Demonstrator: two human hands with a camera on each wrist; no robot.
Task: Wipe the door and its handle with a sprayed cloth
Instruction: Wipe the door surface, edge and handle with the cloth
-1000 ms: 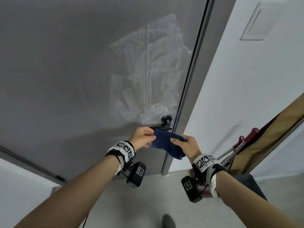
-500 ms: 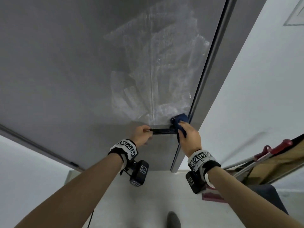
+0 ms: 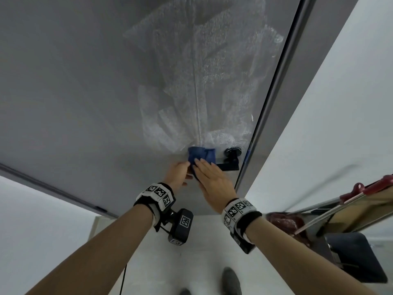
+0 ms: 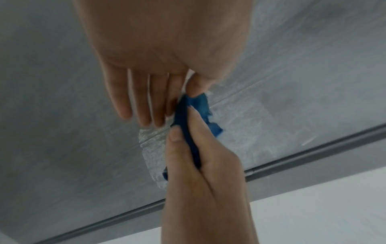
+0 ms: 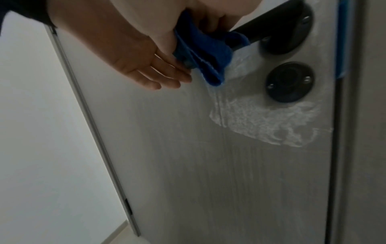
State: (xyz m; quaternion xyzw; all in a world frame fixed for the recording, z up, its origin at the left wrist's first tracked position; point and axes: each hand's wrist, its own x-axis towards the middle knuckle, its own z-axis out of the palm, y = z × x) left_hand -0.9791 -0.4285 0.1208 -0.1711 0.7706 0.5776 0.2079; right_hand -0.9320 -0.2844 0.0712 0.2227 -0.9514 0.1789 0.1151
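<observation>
— Where is the cloth now?

— Bunched on the free end of the handle, on the side away from the handle's round base. The handle is a dark lever on the grey door, near the door's edge.

— Which hand has it?

— My right hand. In the left wrist view the thumb and forefinger are closed on the cloth, pinching it round the lever. The other fingers are mostly hidden.

— And your left hand?

— Just beside the cloth, on the side away from the handle's base. The fingers are straight and slack; it grips nothing, though the thumb tip touches the cloth.

— Anything else by the handle?

— A round dark lock sits just above the handle's base. Pale wet streaks spread up the door from the handle.
</observation>
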